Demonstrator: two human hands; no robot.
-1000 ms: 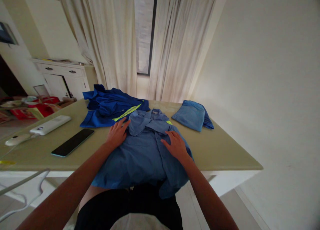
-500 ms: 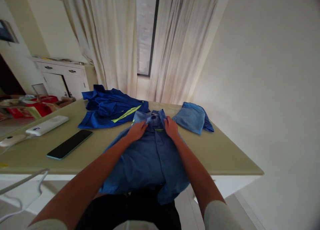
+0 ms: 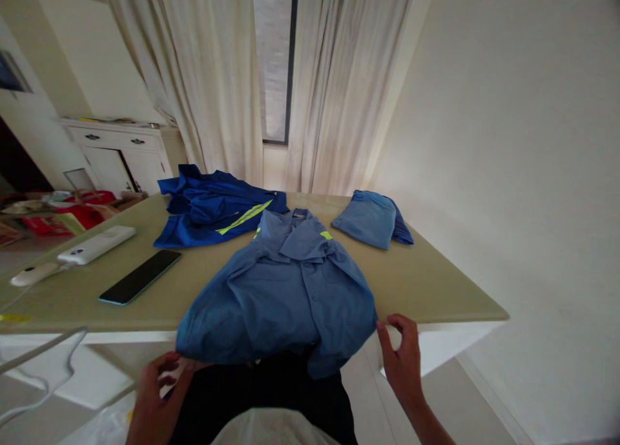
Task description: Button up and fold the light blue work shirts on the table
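Observation:
A blue-grey collared work shirt (image 3: 283, 296) lies front up on the table, collar at the far end, its lower part hanging over the near edge. Yellow-green strips show at its shoulders. Just below the shirt's lower left corner is my left hand (image 3: 162, 390), thumb and fingers apart, fingertips close to or touching the cloth. On the other side, my right hand (image 3: 403, 358) has its thumb and forefinger spread at the shirt's right edge. I see no cloth gripped in either hand.
A bright blue garment (image 3: 208, 206) with a reflective strip lies at the back left of the table (image 3: 450, 290). Folded blue clothes (image 3: 371, 219) lie at the back right. To the left are a phone (image 3: 140, 278) and a white device (image 3: 97, 245) with a cable.
Both hands have let go of the collar and moved down towards me, apart to the shirt's lower sides. The collar now lies spread open on the table.

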